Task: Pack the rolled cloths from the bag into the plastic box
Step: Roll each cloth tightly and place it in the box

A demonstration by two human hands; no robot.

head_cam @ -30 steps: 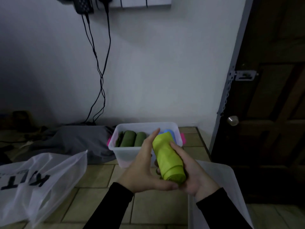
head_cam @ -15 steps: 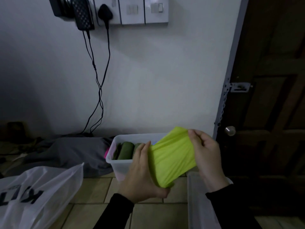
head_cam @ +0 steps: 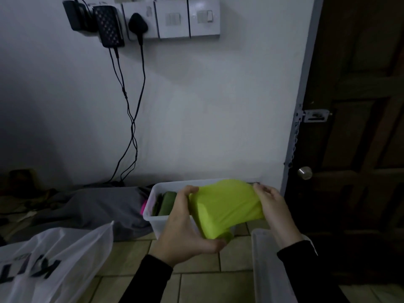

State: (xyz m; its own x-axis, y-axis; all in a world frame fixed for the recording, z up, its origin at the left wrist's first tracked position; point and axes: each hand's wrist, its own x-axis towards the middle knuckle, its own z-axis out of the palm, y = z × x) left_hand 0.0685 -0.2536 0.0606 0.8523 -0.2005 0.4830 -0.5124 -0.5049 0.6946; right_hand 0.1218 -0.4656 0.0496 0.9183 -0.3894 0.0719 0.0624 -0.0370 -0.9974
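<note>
Both my hands hold a lime-green cloth (head_cam: pixel 227 206) in front of the clear plastic box (head_cam: pixel 153 217). My left hand (head_cam: pixel 185 224) grips its lower left end, thumb underneath. My right hand (head_cam: pixel 273 208) pinches the right edge. The cloth is partly spread open, no longer a tight roll. Dark green rolled cloths (head_cam: pixel 167 202) lie in the box's left part; the rest of the box is hidden behind the cloth. The white plastic bag (head_cam: pixel 54 263) with black lettering lies at the lower left on the tiled floor.
A clear box lid (head_cam: pixel 271 270) lies on the floor under my right forearm. A grey cloth heap (head_cam: pixel 98 206) sits left of the box against the white wall. Cables (head_cam: pixel 131 119) hang from wall sockets. A dark wooden door (head_cam: pixel 360 127) stands at the right.
The green cloth was a tight roll held upright a second ago; my hands have pulled it open sideways and lifted it over the box. The camera has tilted upward.
</note>
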